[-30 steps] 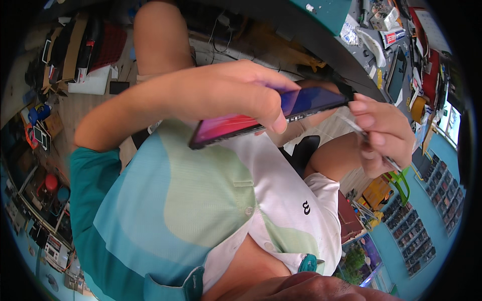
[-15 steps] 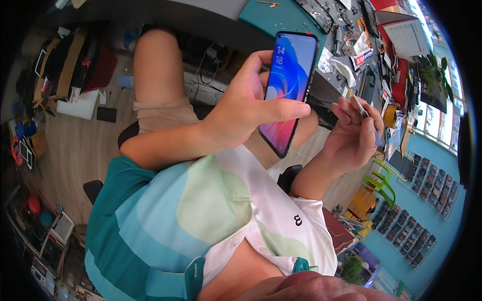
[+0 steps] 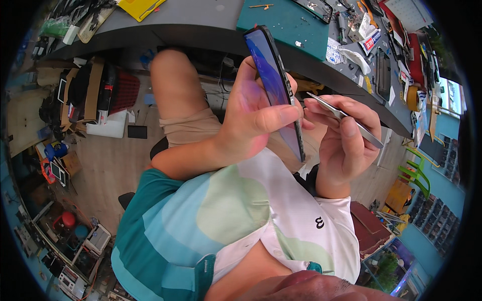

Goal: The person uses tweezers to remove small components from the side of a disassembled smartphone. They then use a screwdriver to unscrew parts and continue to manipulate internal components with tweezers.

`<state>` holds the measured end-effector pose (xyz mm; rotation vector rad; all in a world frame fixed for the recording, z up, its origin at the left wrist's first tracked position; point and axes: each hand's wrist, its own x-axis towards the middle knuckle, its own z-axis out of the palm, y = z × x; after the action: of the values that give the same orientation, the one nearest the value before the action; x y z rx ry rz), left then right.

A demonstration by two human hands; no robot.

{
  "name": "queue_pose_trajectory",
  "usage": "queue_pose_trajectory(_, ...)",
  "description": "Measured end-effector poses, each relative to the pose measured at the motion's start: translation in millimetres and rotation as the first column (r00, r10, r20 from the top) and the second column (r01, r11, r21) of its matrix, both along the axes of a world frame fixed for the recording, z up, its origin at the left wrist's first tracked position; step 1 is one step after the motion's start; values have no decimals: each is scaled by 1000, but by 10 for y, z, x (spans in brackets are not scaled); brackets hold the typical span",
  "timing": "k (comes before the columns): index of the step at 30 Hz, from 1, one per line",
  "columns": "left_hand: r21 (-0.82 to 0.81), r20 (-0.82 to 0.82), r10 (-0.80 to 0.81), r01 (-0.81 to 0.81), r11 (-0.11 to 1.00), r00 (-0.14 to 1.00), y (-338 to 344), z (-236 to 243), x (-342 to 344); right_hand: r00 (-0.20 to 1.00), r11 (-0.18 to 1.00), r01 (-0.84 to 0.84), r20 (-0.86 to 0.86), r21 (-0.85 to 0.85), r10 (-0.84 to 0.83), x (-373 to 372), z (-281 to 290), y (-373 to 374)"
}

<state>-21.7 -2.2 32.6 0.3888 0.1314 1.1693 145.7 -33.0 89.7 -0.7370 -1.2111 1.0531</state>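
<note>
Left hand [image 3: 251,123] gripping phone [image 3: 271,78], right hand [image 3: 340,140] pinching metal tool [image 3: 369,137], cardboard box [image 3: 95,90] apparently holding dark items [image 3: 82,86]

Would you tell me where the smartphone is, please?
In the head view, the smartphone is at upper centre, in the left hand, just left of the thin metal tool.

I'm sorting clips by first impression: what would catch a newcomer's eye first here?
Probably the dark-edged phone, tilted up in the left hand near the middle of the view. Just right of it, the right hand pinches a slim metal tool. Beyond them, a green mat stands out on the grey desk.
</note>
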Motion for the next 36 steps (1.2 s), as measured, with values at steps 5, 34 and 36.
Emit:
queue_pose_trajectory(5,69,-116,29,-21,997,993,-2,-19,1,1000,1000,-5,28,-19,6,-6,-29,-11)
queue_pose_trajectory(34,103,15,237,-237,966,971,307,-642,373,750,896,418,500,150,-434,596,-551,1123)
queue_pose_trajectory(36,131,-16,243,-239,962,970,315,-668,370,741,899,406,518,161,-427,604,-557,1139)
